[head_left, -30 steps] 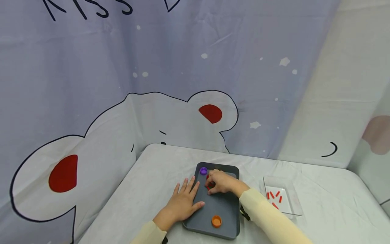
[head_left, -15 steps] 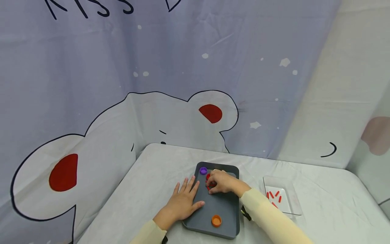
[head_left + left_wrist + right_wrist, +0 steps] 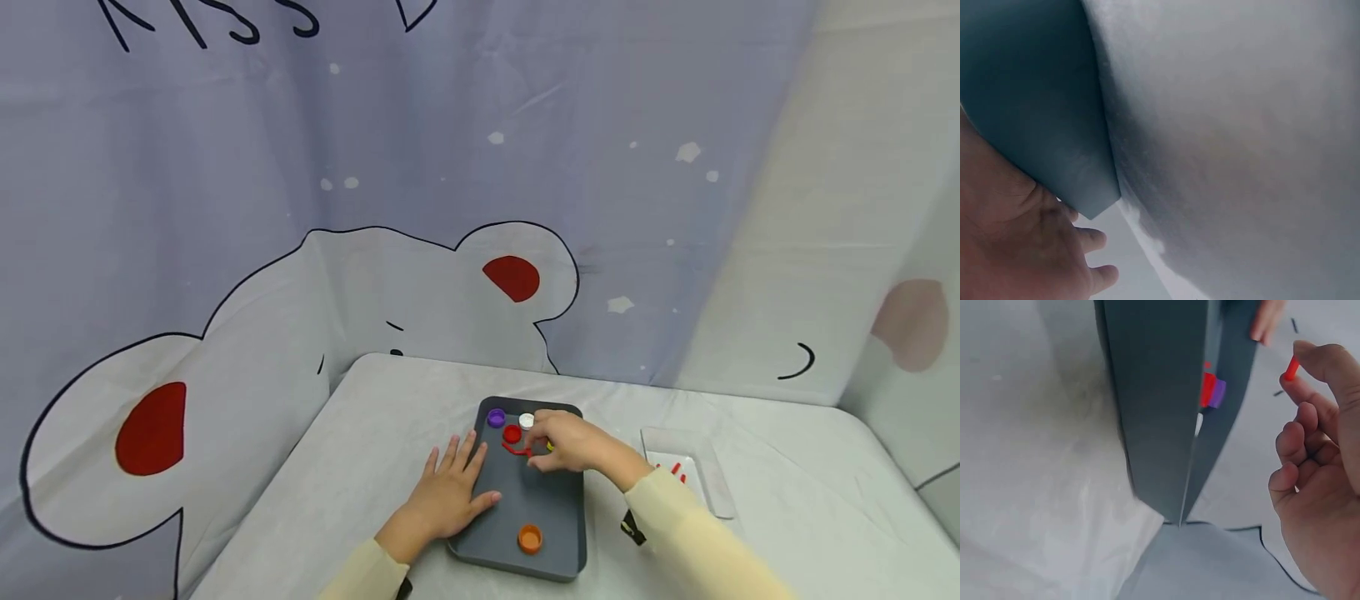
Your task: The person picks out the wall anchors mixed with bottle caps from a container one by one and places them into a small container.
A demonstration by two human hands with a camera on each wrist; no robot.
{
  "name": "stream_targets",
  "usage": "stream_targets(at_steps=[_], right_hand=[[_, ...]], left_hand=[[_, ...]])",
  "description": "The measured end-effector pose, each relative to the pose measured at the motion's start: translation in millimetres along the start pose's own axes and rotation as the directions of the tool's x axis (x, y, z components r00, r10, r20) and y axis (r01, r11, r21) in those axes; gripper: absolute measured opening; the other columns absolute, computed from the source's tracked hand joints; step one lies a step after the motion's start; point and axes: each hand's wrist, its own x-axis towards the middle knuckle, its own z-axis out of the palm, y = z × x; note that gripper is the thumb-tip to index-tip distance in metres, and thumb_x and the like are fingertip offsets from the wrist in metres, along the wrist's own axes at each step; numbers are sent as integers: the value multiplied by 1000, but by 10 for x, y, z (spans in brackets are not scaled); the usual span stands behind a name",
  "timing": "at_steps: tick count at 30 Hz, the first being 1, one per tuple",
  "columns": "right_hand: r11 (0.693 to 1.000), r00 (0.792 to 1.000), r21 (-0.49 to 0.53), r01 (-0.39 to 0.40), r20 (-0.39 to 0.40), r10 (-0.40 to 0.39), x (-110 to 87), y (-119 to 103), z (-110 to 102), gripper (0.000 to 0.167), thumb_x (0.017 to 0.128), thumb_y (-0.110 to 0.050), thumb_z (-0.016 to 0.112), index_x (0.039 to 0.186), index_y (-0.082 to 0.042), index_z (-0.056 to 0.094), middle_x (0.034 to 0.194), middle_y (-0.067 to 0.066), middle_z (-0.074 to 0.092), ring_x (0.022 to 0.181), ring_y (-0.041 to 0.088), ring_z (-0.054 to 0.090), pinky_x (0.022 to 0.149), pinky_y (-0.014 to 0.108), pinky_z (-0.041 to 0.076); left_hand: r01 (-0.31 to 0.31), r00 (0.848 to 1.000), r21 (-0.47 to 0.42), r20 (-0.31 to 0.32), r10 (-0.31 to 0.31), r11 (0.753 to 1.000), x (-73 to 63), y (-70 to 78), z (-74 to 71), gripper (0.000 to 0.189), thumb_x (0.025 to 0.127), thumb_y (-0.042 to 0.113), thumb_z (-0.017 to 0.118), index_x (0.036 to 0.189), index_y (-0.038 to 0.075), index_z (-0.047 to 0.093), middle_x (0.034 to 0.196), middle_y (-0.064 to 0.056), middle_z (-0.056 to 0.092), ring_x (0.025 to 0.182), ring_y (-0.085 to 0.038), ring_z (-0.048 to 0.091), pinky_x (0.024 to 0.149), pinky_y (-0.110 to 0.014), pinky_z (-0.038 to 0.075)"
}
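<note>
My right hand (image 3: 564, 440) is over the far part of a dark grey tray (image 3: 487, 517). Between its thumb and index finger it pinches a small red stick (image 3: 1292, 367); the other fingers are curled in. Just left of the fingertips, a red stick (image 3: 512, 449) lies slanted on the tray below a red bottle cap (image 3: 512, 433). Purple (image 3: 496, 417) and white caps (image 3: 527, 421) sit behind it, and a yellow cap (image 3: 551, 446) is mostly hidden by the right hand. My left hand (image 3: 444, 500), fingers spread, rests at the tray's left rim.
An orange cap (image 3: 529, 538) sits at the tray's near end. To the right stands a clear plastic box (image 3: 720, 479) with several red sticks in it, partly covered by the right sleeve. A white cloth (image 3: 405, 400) covers the table, with a printed curtain (image 3: 420, 150) behind.
My right hand has shifted to the right, uncovering the red cap, the white cap and a red stick on the tray. The left hand stays in place.
</note>
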Motion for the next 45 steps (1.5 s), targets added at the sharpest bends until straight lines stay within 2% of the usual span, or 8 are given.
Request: stream_targets(at_steps=[7,14,18,21,25,32,38,45], right_hand=[[993,991,114,-5,-131,20,-531,10,-205,12,86,-21,81,97,-17,77,81,-5,55,74,9,52,65,21,45],[991,964,131,-26,-258,59,-1037,161,-311,19,85,-16,82,101,-23,76,81,-12,55,73,5,50,63,24,47],[991,942,137,-3,-332,49,-1270,244,-336,26,81,-10,85,100,-25,74,77,-12,53,67,8,52,58,21,45],[990,917,140,16,-398,42,-1450,298,-354,29,78,-7,86,98,-24,74,76,-12,54,65,11,53,57,19,43],[990,890,140,4,-452,60,-1679,366,-388,29,76,-4,87,97,-19,74,76,-14,54,66,8,51,58,19,41],[987,867,143,-73,-481,134,-1986,501,-421,33,74,-3,88,97,-21,74,76,-16,53,67,6,50,58,23,39],[983,864,153,-106,-474,167,-2136,575,-389,30,75,-3,86,96,-21,74,75,-16,54,66,6,50,55,21,38],[972,864,163,-170,-450,227,-2214,629,-391,27,78,-7,86,97,-22,75,77,-18,53,67,5,50,55,18,39]], left_hand=[[-2,1000,17,-29,3,1000,22,-25,57,79,101,59,49,159,9,32,168,-14,18,153,-43,18,118,-66,16],[0,1000,0,-16,0,1000,35,-20,64,79,100,60,48,159,10,33,168,-16,18,153,-44,16,118,-66,15],[-1,1000,-3,-19,1,1000,24,-12,56,79,101,58,50,159,8,33,168,-17,19,153,-45,16,118,-66,15],[-4,1000,-3,-11,4,1000,13,2,36,78,101,57,51,159,7,34,167,-18,19,152,-46,17,118,-67,15],[0,1000,-5,-1,0,1000,6,14,22,78,101,58,50,159,8,34,167,-17,19,152,-45,17,118,-66,16],[2,1000,13,-16,-2,1000,-5,17,13,79,100,60,49,159,9,34,167,-16,21,152,-44,19,119,-65,18],[6,1000,3,0,-6,1000,-27,13,20,79,101,60,49,159,9,33,168,-15,19,153,-44,18,119,-65,16],[3,1000,-13,-23,-3,1000,4,4,46,79,100,57,52,159,7,33,168,-17,19,152,-45,17,119,-66,14]])
